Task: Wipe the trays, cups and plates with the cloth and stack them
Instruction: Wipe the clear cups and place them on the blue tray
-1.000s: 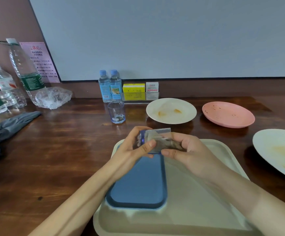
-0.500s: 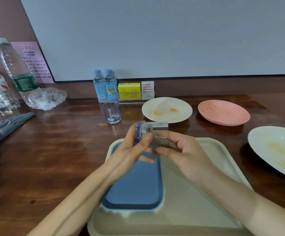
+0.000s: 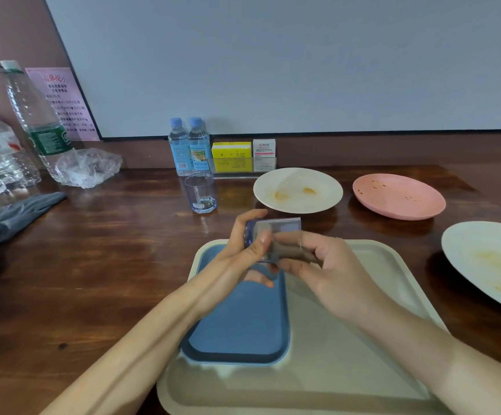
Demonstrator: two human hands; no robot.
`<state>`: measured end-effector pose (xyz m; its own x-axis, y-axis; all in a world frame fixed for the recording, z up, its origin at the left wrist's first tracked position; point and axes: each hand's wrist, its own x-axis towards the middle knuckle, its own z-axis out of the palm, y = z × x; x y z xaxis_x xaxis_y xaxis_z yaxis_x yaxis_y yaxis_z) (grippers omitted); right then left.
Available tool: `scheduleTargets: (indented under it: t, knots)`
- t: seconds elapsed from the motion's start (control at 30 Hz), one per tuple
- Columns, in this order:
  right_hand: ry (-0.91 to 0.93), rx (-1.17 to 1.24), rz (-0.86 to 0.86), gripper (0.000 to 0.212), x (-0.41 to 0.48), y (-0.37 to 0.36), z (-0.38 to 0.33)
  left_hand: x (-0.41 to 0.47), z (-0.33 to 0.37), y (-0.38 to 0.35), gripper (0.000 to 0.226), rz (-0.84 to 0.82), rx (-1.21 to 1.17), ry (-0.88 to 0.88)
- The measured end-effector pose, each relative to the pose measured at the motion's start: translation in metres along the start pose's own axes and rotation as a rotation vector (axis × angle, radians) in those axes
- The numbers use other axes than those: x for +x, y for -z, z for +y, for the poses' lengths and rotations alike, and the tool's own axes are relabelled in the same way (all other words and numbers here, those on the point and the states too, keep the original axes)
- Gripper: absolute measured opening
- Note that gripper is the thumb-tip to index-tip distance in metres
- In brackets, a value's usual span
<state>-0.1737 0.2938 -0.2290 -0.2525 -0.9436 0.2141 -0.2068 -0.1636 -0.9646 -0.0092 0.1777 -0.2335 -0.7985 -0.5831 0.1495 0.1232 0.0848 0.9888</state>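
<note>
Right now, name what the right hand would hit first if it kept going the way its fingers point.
The clear cup, held sideways in the left hand; the right hand, pinching the cloth, points left into it, seemingly touching.

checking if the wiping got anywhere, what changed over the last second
Nothing visibly changed. The left hand still grips the clear cup on its side above the blue tray, and the right hand still holds the cloth to it. The other cup and the plates stay where they were.

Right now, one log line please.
left hand: grips cup | right hand: holds cloth in cup | blue tray: on beige tray | second cup: on table
</note>
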Motion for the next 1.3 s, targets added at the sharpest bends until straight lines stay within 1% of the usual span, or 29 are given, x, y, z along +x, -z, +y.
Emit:
scheduleTargets:
  t: [0.07, 0.13, 0.17, 0.23, 0.3, 0.33, 0.37, 0.4, 0.43, 0.47, 0.53, 0.57, 0.63, 0.7, 0.8, 0.87, 0.93, 0.97, 1.03, 1.13, 1.2, 1.27, 1.3]
  knots:
    - [0.022, -0.086, -0.020, 0.040, -0.002, -0.002, -0.001, 0.003, -0.003, -0.002, 0.050, 0.047, -0.003, 0.039]
    - [0.000, -0.064, -0.072, 0.039, -0.002, -0.002, -0.003, 0.002, -0.006, -0.002, 0.042, 0.076, 0.046, 0.004]
    - [-0.024, 0.004, -0.092, 0.038, -0.001, -0.001, -0.004, 0.001, -0.007, -0.002, 0.039, 0.071, 0.093, -0.036]
    - [-0.132, 0.272, -0.097, 0.036, 0.000, 0.002, -0.006, -0.002, -0.007, 0.000, 0.032, 0.040, 0.239, -0.121]
    - [-0.246, 0.520, -0.100, 0.040, 0.001, 0.006, -0.007, -0.004, -0.005, 0.001, 0.035, 0.014, 0.357, -0.181]
    - [-0.263, 0.571, -0.097, 0.041, 0.002, 0.007, -0.006, -0.003, -0.004, 0.001, 0.038, 0.000, 0.378, -0.194]
    - [-0.246, 0.572, -0.100, 0.040, 0.003, 0.007, -0.007, -0.003, -0.004, 0.001, 0.040, -0.015, 0.360, -0.188]
    - [-0.207, 0.532, -0.099, 0.039, 0.002, 0.006, -0.008, -0.001, -0.003, -0.001, 0.041, -0.023, 0.315, -0.166]
    - [-0.145, 0.429, -0.089, 0.037, 0.000, 0.004, -0.008, -0.001, -0.002, -0.002, 0.041, -0.013, 0.249, -0.134]
    - [-0.076, 0.274, -0.065, 0.036, -0.002, 0.001, -0.007, 0.002, -0.001, -0.004, 0.040, 0.024, 0.181, -0.101]
    - [0.044, -0.039, -0.047, 0.041, -0.007, -0.005, -0.009, 0.004, 0.004, -0.007, 0.041, 0.125, 0.031, -0.025]
    - [0.074, -0.117, -0.065, 0.044, -0.009, -0.006, -0.008, 0.004, 0.004, -0.007, 0.045, 0.148, -0.038, 0.020]
    - [0.109, -0.170, -0.112, 0.047, -0.013, -0.007, -0.011, 0.004, 0.005, -0.005, 0.054, 0.149, -0.121, 0.070]
    - [0.158, -0.238, -0.141, 0.049, -0.013, -0.006, -0.014, 0.004, 0.003, -0.002, 0.063, 0.182, -0.153, 0.069]
    - [0.310, -0.406, -0.161, 0.049, -0.010, -0.007, -0.017, 0.008, 0.002, 0.002, 0.080, 0.211, -0.210, 0.071]
    - [0.331, -0.472, -0.170, 0.054, -0.008, -0.006, -0.016, 0.008, 0.001, 0.003, 0.089, 0.219, -0.233, 0.085]
    - [0.338, -0.560, -0.160, 0.058, -0.007, -0.006, -0.016, 0.007, 0.000, 0.003, 0.090, 0.216, -0.252, 0.098]
    - [0.339, -0.575, -0.153, 0.059, -0.008, -0.006, -0.015, 0.007, -0.002, 0.003, 0.086, 0.213, -0.264, 0.103]
    - [0.314, -0.525, -0.144, 0.056, -0.010, -0.007, -0.015, 0.008, -0.003, 0.001, 0.079, 0.227, -0.257, 0.097]
    - [0.228, -0.440, -0.167, 0.037, -0.009, -0.009, -0.009, 0.008, -0.003, -0.002, 0.081, 0.254, -0.158, 0.057]
    - [0.119, -0.284, -0.196, 0.035, -0.010, -0.011, -0.009, 0.006, -0.003, -0.003, 0.068, 0.263, -0.045, 0.022]
    - [0.004, -0.085, -0.185, 0.042, -0.013, -0.013, -0.011, 0.002, -0.001, -0.004, 0.050, 0.264, 0.078, -0.035]
    - [-0.043, -0.004, -0.183, 0.044, -0.015, -0.013, -0.013, 0.000, 0.000, -0.004, 0.046, 0.261, 0.148, -0.070]
